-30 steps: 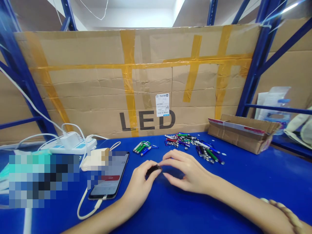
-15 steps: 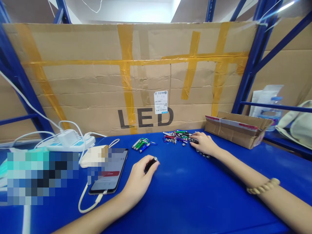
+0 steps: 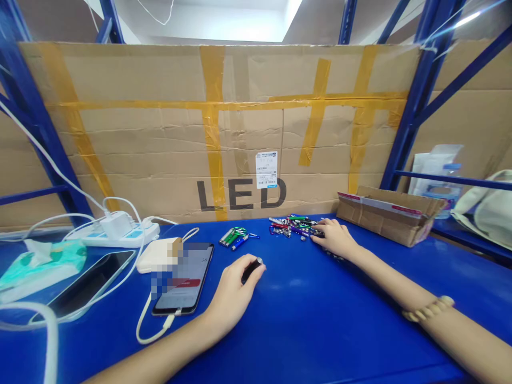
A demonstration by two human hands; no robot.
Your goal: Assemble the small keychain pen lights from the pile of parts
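My left hand (image 3: 236,282) is closed around a small black flashlight (image 3: 252,270), a short tube whose silver end shows above my thumb and fingers. Over at the right, my right hand (image 3: 334,239) lies palm down on the edge of a loose pile of small metal flashlights and clips (image 3: 292,226) in green, red, purple, black and silver. Its thumb and fingers are apart, touching dark pieces; what lies under the palm is mostly hidden. Between the hands, toward the back left, sits a small group of green, silver and blue flashlights (image 3: 236,238).
To the left are a phone on a cable (image 3: 186,290), a white power bank (image 3: 156,256), a second phone (image 3: 92,282), a tissue pack (image 3: 52,261) and a power strip (image 3: 136,237). An open cardboard box (image 3: 388,218) stands back right; a large cardboard panel (image 3: 160,160) closes the back.
The whole view has shifted slightly. Both hands keep nearly the same places; my left hand still holds the black flashlight and my right hand stays at the pile.
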